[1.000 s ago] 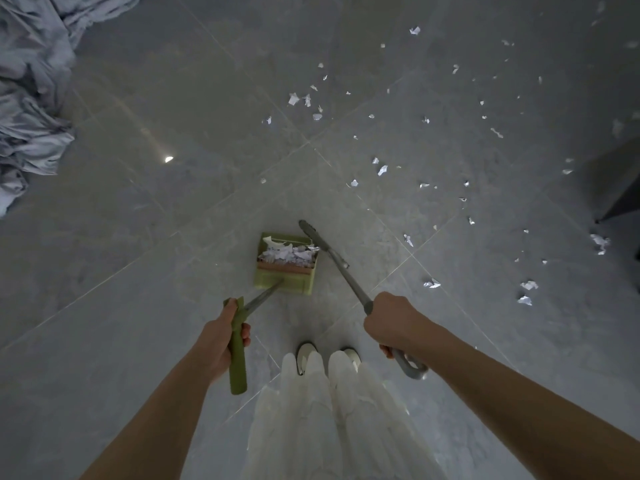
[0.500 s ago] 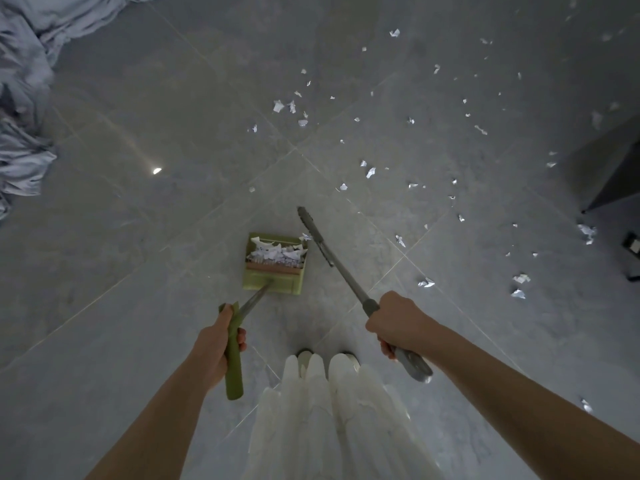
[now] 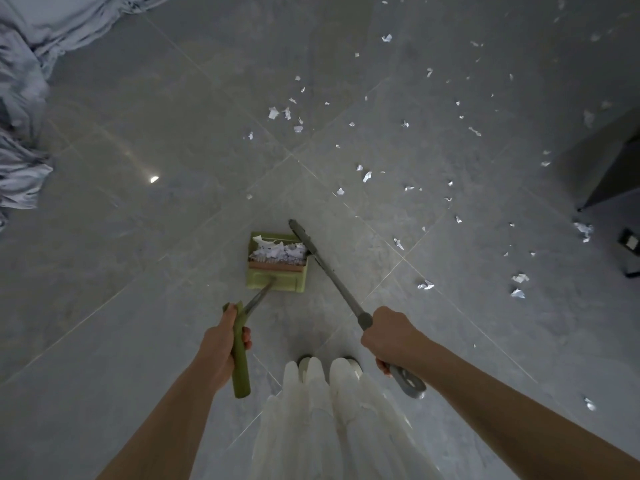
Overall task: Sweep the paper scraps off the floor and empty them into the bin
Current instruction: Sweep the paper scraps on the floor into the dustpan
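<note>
White paper scraps [image 3: 367, 176] are strewn ahead and to the right of the green dustpan [image 3: 277, 261], nearer the right hand [image 3: 389, 336] curled round the broom handle [image 3: 332, 278], while the dustpan's handle is gripped by the left hand [image 3: 221, 344].

Dustpan [image 3: 277, 271] sits on the floor [image 3: 138, 306] at centre; broom [image 3: 311, 247] just right; scraps [image 3: 367, 176] scattered upper right; cloth [image 3: 24, 98] upper left.
</note>
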Demonstrator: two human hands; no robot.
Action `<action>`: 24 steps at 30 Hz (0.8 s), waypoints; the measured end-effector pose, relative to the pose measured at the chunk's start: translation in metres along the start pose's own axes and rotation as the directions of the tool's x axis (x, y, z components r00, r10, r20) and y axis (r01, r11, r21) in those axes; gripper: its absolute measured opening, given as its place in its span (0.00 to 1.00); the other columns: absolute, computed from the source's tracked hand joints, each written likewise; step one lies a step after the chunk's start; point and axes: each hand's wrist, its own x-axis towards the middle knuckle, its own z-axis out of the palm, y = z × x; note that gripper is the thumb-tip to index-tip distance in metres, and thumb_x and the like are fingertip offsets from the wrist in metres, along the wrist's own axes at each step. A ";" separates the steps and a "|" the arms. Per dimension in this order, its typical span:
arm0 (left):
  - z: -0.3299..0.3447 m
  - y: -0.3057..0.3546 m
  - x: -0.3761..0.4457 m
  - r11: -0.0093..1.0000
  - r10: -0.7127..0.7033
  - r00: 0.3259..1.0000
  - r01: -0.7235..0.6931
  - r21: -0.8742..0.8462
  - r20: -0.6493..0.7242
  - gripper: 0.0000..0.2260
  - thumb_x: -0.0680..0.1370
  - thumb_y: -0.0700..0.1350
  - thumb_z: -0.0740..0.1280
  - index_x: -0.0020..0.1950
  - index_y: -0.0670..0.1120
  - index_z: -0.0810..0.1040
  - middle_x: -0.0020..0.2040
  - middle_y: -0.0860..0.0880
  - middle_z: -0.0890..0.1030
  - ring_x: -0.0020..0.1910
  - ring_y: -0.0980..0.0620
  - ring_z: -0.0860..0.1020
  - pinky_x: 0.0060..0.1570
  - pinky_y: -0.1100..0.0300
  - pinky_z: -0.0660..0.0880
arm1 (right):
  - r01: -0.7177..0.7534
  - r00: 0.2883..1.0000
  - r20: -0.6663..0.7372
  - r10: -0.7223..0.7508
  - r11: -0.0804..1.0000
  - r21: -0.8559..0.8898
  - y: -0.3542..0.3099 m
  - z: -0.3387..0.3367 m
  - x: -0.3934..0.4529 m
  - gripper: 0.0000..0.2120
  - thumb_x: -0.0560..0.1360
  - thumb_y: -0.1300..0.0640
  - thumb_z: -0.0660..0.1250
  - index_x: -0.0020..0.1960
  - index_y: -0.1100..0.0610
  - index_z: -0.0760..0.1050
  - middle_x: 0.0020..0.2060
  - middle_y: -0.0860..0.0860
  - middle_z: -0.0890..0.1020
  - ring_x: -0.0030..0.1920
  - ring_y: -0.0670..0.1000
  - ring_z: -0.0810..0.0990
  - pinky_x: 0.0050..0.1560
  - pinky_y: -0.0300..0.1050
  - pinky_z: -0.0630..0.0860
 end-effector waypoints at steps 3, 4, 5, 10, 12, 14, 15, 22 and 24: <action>0.005 0.004 0.001 1.000 0.005 1.000 -0.005 -0.011 0.000 0.12 0.84 0.50 0.61 0.49 0.42 0.74 0.34 0.44 0.70 0.32 0.50 0.68 0.36 0.56 0.68 | -0.006 1.000 -0.019 0.007 0.999 0.049 0.006 -0.004 0.006 0.11 0.80 0.61 0.60 0.38 0.58 0.66 0.32 0.55 0.76 0.28 0.50 0.74 0.32 0.40 0.74; 0.007 0.006 0.002 1.000 0.008 1.000 -0.008 -0.009 0.002 0.13 0.84 0.50 0.61 0.49 0.42 0.74 0.34 0.44 0.70 0.32 0.50 0.68 0.36 0.56 0.68 | -0.004 1.000 -0.028 0.006 0.997 0.071 0.007 -0.006 0.008 0.11 0.79 0.61 0.61 0.38 0.58 0.65 0.34 0.55 0.76 0.30 0.50 0.74 0.33 0.41 0.74; 0.010 0.009 0.003 1.000 0.012 1.000 -0.012 -0.001 0.003 0.13 0.84 0.51 0.61 0.49 0.42 0.74 0.34 0.44 0.70 0.32 0.50 0.68 0.35 0.56 0.68 | -0.004 0.999 -0.035 0.007 0.995 0.100 0.009 -0.009 0.010 0.11 0.79 0.61 0.60 0.39 0.58 0.65 0.35 0.56 0.77 0.31 0.51 0.75 0.33 0.41 0.74; 0.024 0.020 0.005 0.999 0.046 0.999 -0.046 0.029 -0.001 0.11 0.84 0.50 0.61 0.49 0.44 0.75 0.35 0.44 0.70 0.32 0.50 0.68 0.35 0.56 0.68 | -0.034 0.996 -0.069 0.049 0.977 0.212 0.018 -0.031 0.020 0.08 0.79 0.62 0.59 0.41 0.61 0.67 0.29 0.56 0.77 0.19 0.48 0.73 0.23 0.37 0.70; 0.034 0.024 0.004 0.997 0.067 0.998 -0.067 0.044 0.006 0.11 0.84 0.50 0.61 0.49 0.44 0.75 0.35 0.45 0.70 0.32 0.51 0.68 0.35 0.57 0.67 | -0.053 0.993 -0.083 0.078 0.962 0.268 0.031 -0.043 0.030 0.08 0.78 0.63 0.58 0.41 0.62 0.68 0.27 0.56 0.77 0.18 0.49 0.73 0.23 0.38 0.70; 0.041 0.028 0.002 0.995 0.086 0.996 -0.085 0.042 -0.009 0.11 0.84 0.49 0.61 0.48 0.44 0.74 0.35 0.45 0.69 0.32 0.51 0.67 0.35 0.57 0.67 | -0.084 0.988 -0.091 0.121 0.938 0.336 0.045 -0.050 0.044 0.06 0.78 0.64 0.58 0.41 0.62 0.68 0.27 0.57 0.76 0.23 0.53 0.75 0.27 0.41 0.72; 0.048 0.031 0.003 0.995 0.092 0.996 -0.091 0.041 -0.014 0.11 0.84 0.49 0.61 0.47 0.44 0.74 0.34 0.45 0.70 0.32 0.51 0.67 0.35 0.57 0.66 | -0.101 0.983 -0.104 0.149 0.924 0.370 0.054 -0.056 0.052 0.05 0.77 0.64 0.59 0.42 0.63 0.69 0.28 0.57 0.76 0.27 0.55 0.76 0.31 0.43 0.73; 0.085 0.051 0.006 0.994 0.109 0.992 -0.110 -0.012 -0.059 0.11 0.84 0.49 0.61 0.46 0.45 0.73 0.32 0.46 0.70 0.29 0.52 0.68 0.33 0.57 0.65 | -0.200 0.946 -0.128 0.297 0.849 0.489 0.112 -0.089 0.093 0.04 0.76 0.65 0.60 0.43 0.64 0.69 0.30 0.58 0.74 0.28 0.54 0.74 0.31 0.44 0.71; 0.096 0.056 0.007 0.994 0.108 0.992 -0.110 -0.030 -0.063 0.11 0.85 0.49 0.61 0.46 0.45 0.73 0.34 0.46 0.69 0.30 0.52 0.68 0.33 0.57 0.65 | -0.227 0.936 -0.120 0.332 0.826 0.516 0.128 -0.101 0.101 0.03 0.76 0.66 0.60 0.44 0.66 0.70 0.28 0.58 0.73 0.28 0.54 0.74 0.32 0.45 0.71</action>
